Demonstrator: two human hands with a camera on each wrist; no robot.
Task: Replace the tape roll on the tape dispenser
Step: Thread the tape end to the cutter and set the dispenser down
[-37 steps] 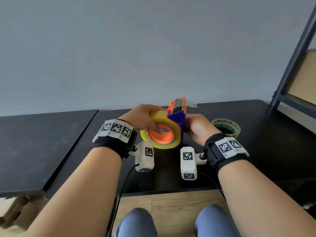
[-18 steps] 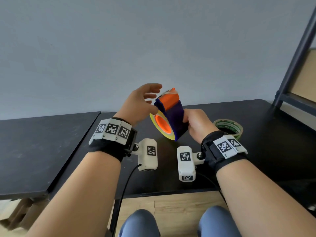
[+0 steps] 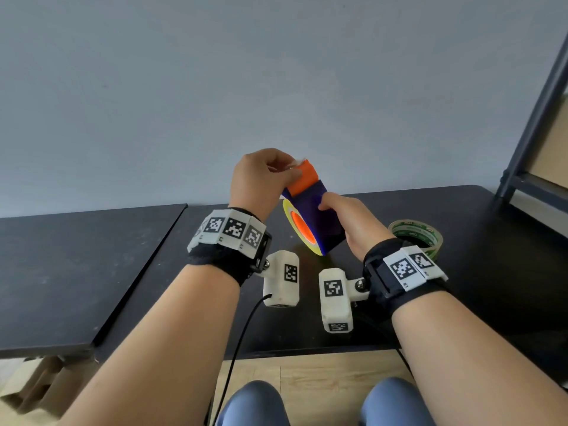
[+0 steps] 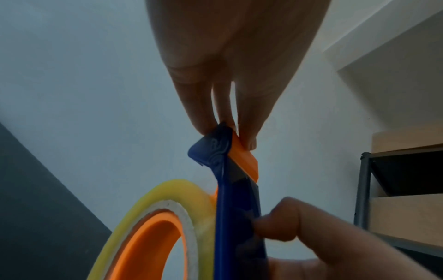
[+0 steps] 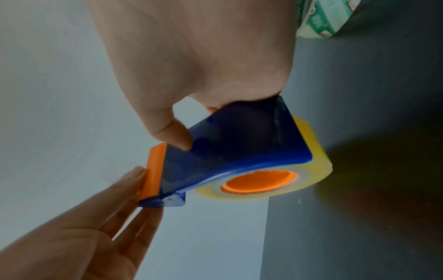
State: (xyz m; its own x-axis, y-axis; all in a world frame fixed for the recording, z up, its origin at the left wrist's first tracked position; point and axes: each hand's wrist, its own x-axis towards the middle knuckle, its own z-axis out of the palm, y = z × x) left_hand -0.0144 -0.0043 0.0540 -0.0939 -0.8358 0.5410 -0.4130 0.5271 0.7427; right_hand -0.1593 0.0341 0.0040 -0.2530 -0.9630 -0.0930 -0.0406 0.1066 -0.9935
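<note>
A blue tape dispenser (image 3: 316,217) with an orange head flap (image 3: 302,179) is held up above the black table (image 3: 479,272). A yellow tape roll (image 3: 288,214) sits on its orange hub (image 3: 302,226). My right hand (image 3: 347,219) grips the blue body (image 5: 230,144), thumb on the flat side. My left hand (image 3: 261,179) pinches the dispenser's head end (image 4: 215,144), fingers on the blue tip and thumb on the orange flap (image 4: 244,161). The yellow roll (image 4: 167,191) and the orange hub (image 5: 258,181) show in the wrist views.
A green-printed tape roll (image 3: 416,236) lies flat on the table just right of my right wrist. A second black table (image 3: 61,256) stands to the left. A dark metal shelf frame (image 3: 534,112) rises at the right. A grey wall is behind.
The dispenser was lifted and turned so its blue back faces me. My left hand let go of the roll, opened, then closed on the dispenser's head end.
</note>
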